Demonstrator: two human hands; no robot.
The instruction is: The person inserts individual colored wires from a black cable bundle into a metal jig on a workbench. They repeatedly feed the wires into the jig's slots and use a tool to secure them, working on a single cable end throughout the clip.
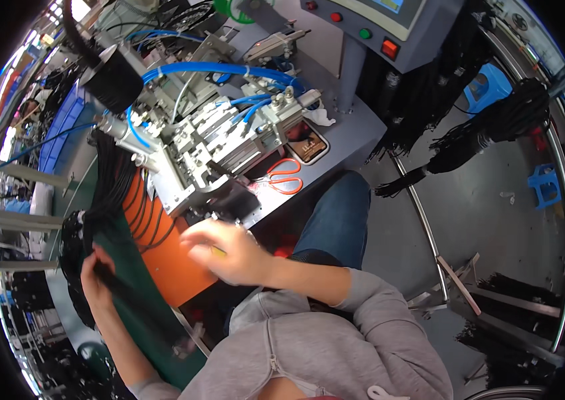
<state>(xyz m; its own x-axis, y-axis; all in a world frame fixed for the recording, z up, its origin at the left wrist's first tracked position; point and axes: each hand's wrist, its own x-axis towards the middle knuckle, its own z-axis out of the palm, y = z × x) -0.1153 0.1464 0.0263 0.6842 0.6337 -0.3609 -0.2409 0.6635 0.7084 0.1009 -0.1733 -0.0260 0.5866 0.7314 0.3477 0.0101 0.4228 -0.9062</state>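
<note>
At the left, my left hand (96, 280) is closed round a bundle of black cables (122, 287), which is blurred and trails down over the green surface. My right hand (229, 250) hovers at the front of the metal machine (222, 143), above the orange board (169, 260). Its fingers are loosely bent and apart, a little smeared by motion, and a small yellow spot shows by them. More black cables (112, 177) hang in a row onto the orange board. Scissors with orange handles (286, 177) lie on the machine's table, near a phone (308, 143).
A control panel (389, 40) with red and green buttons stands at the back right. Blue air hoses (222, 68) arch over the machine. Black cable bundles (476, 143) hang from a metal rack at the right, near blue stools (488, 88). A blue bin (66, 133) sits at the far left.
</note>
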